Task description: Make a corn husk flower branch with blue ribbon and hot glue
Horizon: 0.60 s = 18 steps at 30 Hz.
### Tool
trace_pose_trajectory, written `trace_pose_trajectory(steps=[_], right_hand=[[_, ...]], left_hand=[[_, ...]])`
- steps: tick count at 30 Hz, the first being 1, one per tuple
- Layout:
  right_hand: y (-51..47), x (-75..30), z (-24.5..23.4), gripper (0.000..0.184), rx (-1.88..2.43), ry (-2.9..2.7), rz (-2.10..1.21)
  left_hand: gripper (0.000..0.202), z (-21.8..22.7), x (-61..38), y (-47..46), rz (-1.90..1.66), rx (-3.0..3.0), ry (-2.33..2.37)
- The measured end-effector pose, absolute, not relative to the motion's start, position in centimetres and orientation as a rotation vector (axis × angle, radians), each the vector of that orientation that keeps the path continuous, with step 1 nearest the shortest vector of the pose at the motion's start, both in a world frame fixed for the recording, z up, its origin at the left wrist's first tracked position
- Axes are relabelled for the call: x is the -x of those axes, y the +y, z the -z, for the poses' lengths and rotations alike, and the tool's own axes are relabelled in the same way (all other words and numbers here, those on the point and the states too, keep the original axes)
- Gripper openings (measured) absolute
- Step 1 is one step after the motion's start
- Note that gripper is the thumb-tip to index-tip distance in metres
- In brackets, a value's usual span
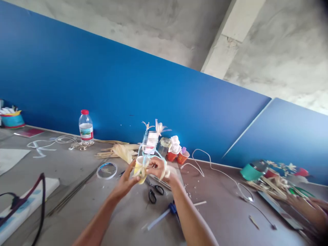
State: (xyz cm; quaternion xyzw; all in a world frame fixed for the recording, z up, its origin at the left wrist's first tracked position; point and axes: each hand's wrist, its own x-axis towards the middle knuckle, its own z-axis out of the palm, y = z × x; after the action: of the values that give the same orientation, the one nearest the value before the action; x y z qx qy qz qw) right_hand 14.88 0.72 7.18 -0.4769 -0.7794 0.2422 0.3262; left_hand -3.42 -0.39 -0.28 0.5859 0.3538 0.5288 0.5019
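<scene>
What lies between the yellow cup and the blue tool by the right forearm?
In the head view, black-handled scissors lie on the table between the yellow cup and the blue tool.

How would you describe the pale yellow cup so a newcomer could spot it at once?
Start at the long blue partition and drop to the grey tabletop before it. Near the middle, a person's bare left hand and bare right hand flank the pale yellow cup. Its yellow side sets it apart from the two red cups behind to the right.
</scene>
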Motion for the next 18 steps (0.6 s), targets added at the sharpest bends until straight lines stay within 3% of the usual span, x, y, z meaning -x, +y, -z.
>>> trace_pose_trajectory(steps=[3,7,9,12,18], right_hand=[[-0.9,-15.4,-7.1,0.009,1.223,-2.051,-0.7],[-2.9,-14.6,-6.4,0.044,1.176,-1.847,-0.554],[-3.5,-13.7,-5.6,0.04,1.172,-1.752,-0.477],[-3.5,-12.5,-4.3,0.02,1.214,-1.593,-0.407],[-2.4,-12.8,-2.0,0.028,1.181,-1.463,-0.489]], left_hand=[[0.064,-0.1,2.8,-1.4,-1.097,-1.474,0.721],[0.064,0.1,2.1,-1.4,-1.111,-1.523,0.814],[0.067,0.6,1.8,-1.0,-1.155,-1.525,0.891],[0.067,1.4,1.7,-0.7,-1.17,-1.529,0.944],[0.067,2.6,1.9,-0.3,-1.165,-1.537,0.829]])
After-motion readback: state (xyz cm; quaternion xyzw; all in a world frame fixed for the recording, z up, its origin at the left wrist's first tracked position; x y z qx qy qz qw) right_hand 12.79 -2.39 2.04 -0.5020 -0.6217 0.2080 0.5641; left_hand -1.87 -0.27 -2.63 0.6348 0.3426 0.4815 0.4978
